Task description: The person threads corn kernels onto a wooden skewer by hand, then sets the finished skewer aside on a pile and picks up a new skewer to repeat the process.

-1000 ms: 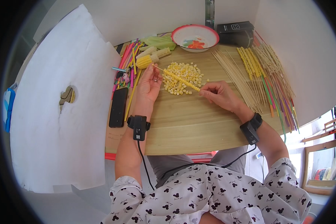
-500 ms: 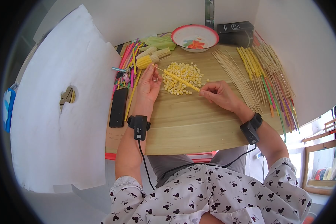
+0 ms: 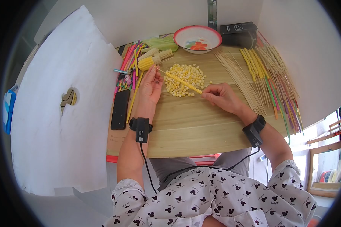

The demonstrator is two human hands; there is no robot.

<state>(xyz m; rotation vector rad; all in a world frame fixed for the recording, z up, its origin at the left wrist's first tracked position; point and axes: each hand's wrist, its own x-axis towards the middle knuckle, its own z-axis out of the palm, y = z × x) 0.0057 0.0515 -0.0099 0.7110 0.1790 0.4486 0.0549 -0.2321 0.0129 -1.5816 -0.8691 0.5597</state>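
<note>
A skewer of corn kernels (image 3: 183,82) slants across the middle of the wooden table, yellow kernels strung closely along most of its length. My left hand (image 3: 151,86), palm turned up, pinches the bare stick end at the upper left. At the lower right end, the thumb and fingers of my right hand (image 3: 221,96) are closed on the skewer by its last kernels. Beneath and behind it lies a pile of loose kernels (image 3: 193,72). Partly stripped corn cobs (image 3: 147,63) rest just beyond my left fingertips.
An enamel bowl with a red rim (image 3: 197,28) stands at the back. Bare bamboo skewers (image 3: 240,79) lie on the right, beside finished corn skewers (image 3: 252,62). A black phone (image 3: 120,109) and colourful strips (image 3: 129,56) are on the left. A black box (image 3: 238,33) sits at the back right.
Almost nothing differs. Both hands keep the skewer in nearly the same place, with only a very slight shift of the right hand.
</note>
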